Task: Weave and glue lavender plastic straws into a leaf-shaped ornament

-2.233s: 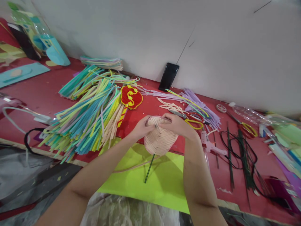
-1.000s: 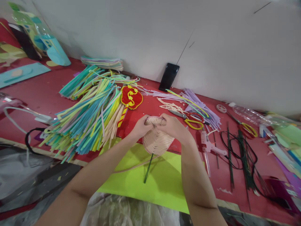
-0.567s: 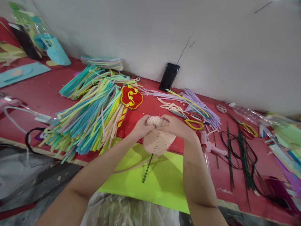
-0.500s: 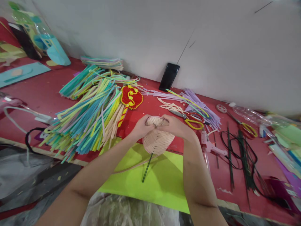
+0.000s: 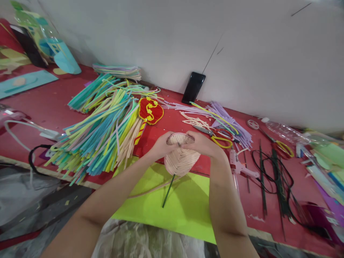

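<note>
A pale pink, leaf-shaped fan (image 5: 180,161) built from rows of pipe cleaners is held up in front of me. Its dark green wire stem (image 5: 168,191) points down toward me. My left hand (image 5: 163,144) is closed on the fan's upper left edge. On the upper right edge, my right hand (image 5: 199,142) grips it, the thumbs of both hands close together near its middle. Below lies a lime-green sheet (image 5: 188,211), with one loose pink pipe cleaner (image 5: 150,191) across it. The fingertips behind the fan are hidden.
Left of my hands lies a big heap of coloured pipe cleaners (image 5: 99,132) beside a red-and-yellow fan (image 5: 151,111). A phone (image 5: 193,87) leans on the wall. To the right are scissors (image 5: 221,141), a pink glue gun (image 5: 243,168), green wires (image 5: 279,179) and a plastic bottle (image 5: 287,130).
Both hands and the fan have shifted very slightly to the right. The grip looks the same, and the things on the table have not moved.
</note>
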The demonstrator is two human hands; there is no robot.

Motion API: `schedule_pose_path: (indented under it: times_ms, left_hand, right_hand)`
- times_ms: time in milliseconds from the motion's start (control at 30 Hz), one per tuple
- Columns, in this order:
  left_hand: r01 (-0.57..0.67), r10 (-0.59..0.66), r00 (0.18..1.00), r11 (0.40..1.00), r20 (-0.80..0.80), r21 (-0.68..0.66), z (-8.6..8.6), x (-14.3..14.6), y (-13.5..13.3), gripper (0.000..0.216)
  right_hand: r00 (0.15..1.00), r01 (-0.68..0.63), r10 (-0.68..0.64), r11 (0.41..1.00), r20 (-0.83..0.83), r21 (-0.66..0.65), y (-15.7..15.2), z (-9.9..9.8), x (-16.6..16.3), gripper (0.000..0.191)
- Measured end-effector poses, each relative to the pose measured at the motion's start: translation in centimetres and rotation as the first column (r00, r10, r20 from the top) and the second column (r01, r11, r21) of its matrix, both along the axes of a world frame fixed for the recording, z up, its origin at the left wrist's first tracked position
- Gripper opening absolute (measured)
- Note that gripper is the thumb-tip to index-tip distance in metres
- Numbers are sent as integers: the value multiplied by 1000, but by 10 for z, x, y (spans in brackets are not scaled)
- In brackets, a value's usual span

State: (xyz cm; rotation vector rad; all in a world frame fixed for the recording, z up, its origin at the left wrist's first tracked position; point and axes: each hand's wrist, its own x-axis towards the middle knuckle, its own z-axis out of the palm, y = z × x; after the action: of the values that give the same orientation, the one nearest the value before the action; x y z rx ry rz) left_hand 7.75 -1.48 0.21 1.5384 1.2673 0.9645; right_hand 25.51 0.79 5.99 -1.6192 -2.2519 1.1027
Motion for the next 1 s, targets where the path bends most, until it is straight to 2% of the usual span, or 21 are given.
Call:
schedule_pose_path:
  times_ms: [767, 1000]
  left_hand:
    - [33, -33, 999, 999, 24, 2, 0, -1, 0, 37]
    - [-23, 21, 997, 999, -72, -31, 0, -2, 3, 26]
  right_hand:
    - [999, 30, -31, 999, 43, 20, -1, 1, -2, 26]
    - [996, 67, -70, 996, 55, 54, -3, -2, -7, 29]
